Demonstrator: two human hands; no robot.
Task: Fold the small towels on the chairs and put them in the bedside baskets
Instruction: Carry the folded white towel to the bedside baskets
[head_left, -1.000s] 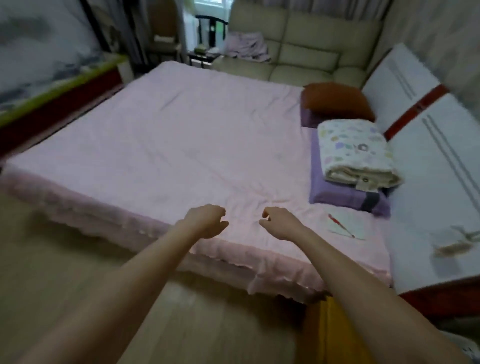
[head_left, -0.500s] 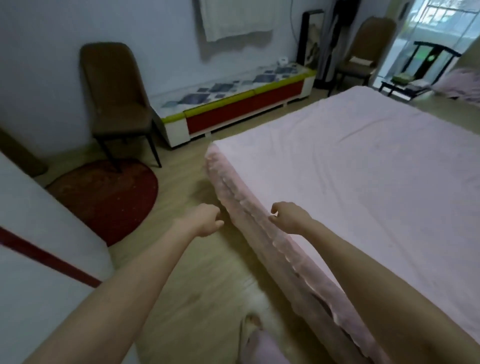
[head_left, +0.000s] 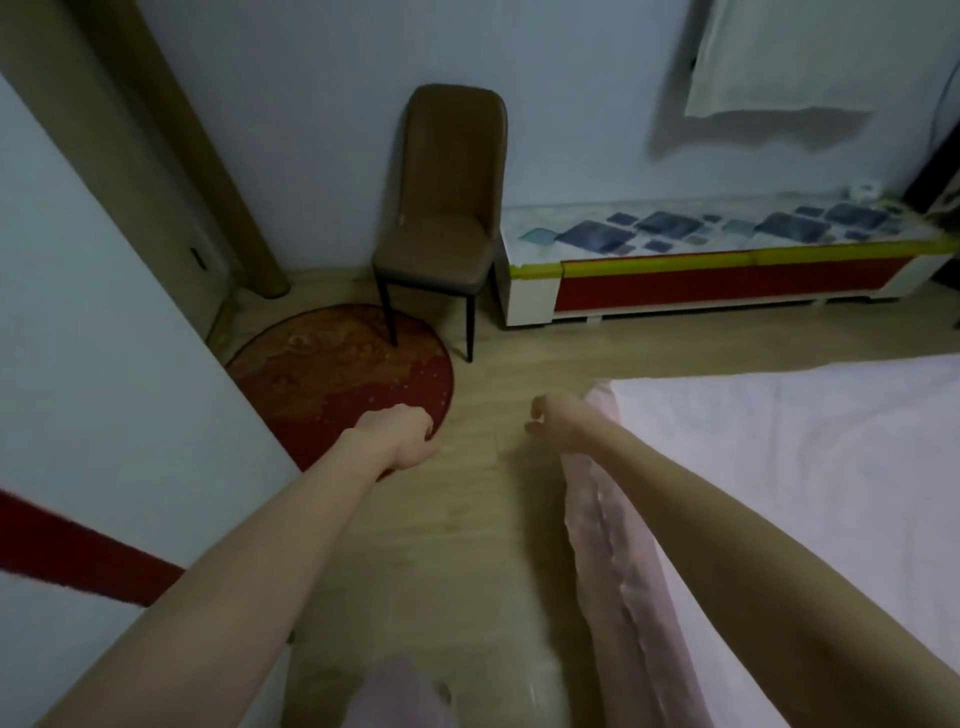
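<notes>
A: Is anything being held?
B: No. The left hand (head_left: 402, 436) and right hand (head_left: 558, 428) are loosely curled, empty.
A: Towels?
B: None is being seen on the far chair (head_left: 441, 218). No folding is being done yet.

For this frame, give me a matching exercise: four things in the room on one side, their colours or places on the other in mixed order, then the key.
Things:
1. chair
2. round rug
3. bed cover
4. low cabinet

Descriptions:
A. pale pink, at the right of the view
B. brown, standing against the wall
C. red front with a yellow strip, along the wall
D. dark red, on the floor under the chair's front leg

Pairs: 1-B, 2-D, 3-A, 4-C

Both hands, the left hand and the right hand, hold nothing.
</notes>
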